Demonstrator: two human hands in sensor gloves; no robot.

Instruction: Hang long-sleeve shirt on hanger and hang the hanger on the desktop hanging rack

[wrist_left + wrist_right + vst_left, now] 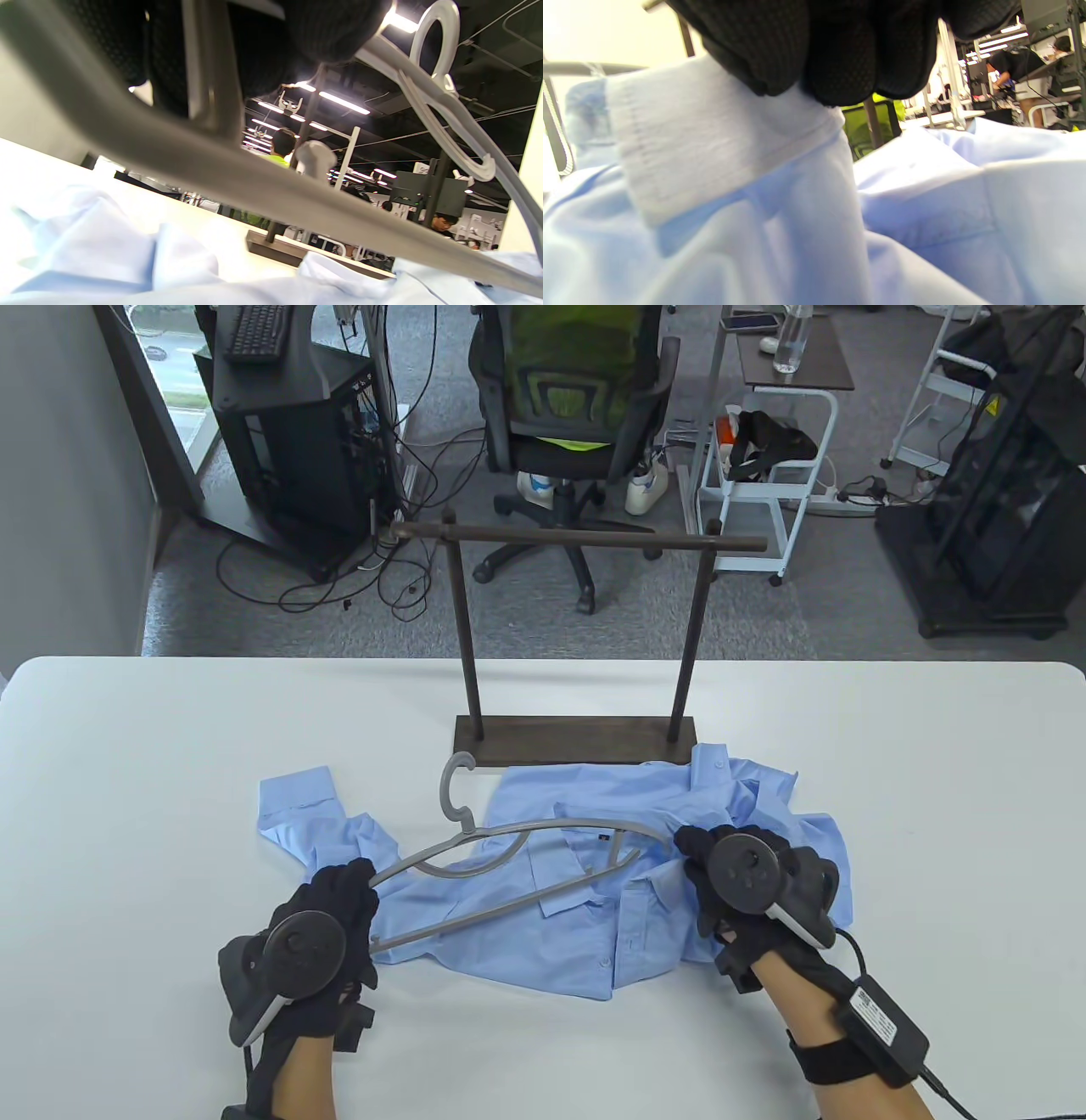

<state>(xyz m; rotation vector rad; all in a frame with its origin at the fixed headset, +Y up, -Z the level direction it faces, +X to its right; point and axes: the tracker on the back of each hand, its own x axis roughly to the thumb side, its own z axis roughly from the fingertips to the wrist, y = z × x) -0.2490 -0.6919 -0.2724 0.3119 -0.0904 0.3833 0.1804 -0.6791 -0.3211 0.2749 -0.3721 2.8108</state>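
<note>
Lying crumpled on the table (127, 814) before the rack (577, 538): shirt (594, 933), unhung. Left hand (327, 916) gripped the hanger (509, 848) end; right hand (730, 882) pinched fabric (collar area). Threading and racking remained.

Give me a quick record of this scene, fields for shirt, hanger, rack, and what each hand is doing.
shirt: light blue shirt, lying crumpled on the table
hanger: grey hanger, resting on the shirt, hook toward the rack
rack: dark wooden rack, its bar bare
left hand: left hand grips the hanger's left end
right hand: right hand pinches a fold of shirt fabric near the hanger's right end
</note>
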